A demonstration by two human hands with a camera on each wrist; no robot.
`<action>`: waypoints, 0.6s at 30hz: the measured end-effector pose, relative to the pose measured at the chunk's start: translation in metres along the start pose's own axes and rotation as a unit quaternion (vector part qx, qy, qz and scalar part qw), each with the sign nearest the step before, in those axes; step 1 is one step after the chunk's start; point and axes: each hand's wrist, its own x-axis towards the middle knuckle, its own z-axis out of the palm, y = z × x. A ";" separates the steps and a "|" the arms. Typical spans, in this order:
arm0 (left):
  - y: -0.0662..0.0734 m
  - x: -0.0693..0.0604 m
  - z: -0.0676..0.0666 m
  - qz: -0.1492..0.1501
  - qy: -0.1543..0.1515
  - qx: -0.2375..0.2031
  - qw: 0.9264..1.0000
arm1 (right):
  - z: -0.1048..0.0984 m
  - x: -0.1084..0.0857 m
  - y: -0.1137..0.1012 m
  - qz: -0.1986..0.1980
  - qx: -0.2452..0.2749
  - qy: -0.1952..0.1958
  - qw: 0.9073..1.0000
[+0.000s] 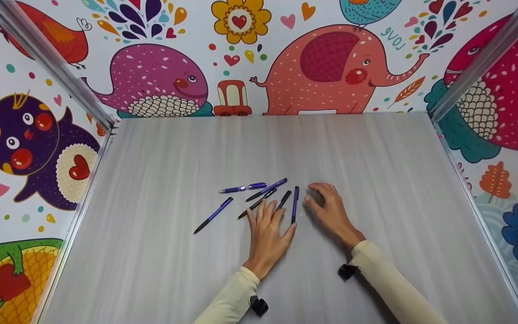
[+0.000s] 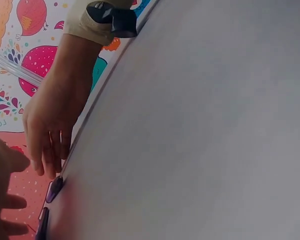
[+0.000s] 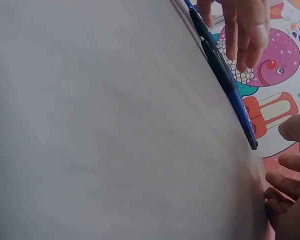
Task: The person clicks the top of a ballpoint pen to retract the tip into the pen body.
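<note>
On the surface (image 1: 160,153), the first pen (image 1: 213,215) lies to the left of the fingers of the left hand (image 1: 268,243), and the second pen (image 1: 242,187) and third pen (image 1: 266,189) lie beyond them, the second farther left. The fourth pen (image 1: 245,213) passes beneath these fingers, with its tip to their left, and the fifth pen (image 1: 284,198) extends ahead of them. The sixth pen (image 1: 295,204) lies ahead of the left thumb (image 1: 290,230), to the left of the fingers of the right hand (image 1: 333,216).

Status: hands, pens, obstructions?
Left hand at the pens, contact unclear. Right hand empty, beside them. Six pens on tabletop; left hand partly blocks view.
</note>
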 end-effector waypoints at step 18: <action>0.000 -0.001 0.013 0.028 0.013 0.054 0.998 | 0.014 0.010 0.008 -0.021 -0.052 0.000 0.998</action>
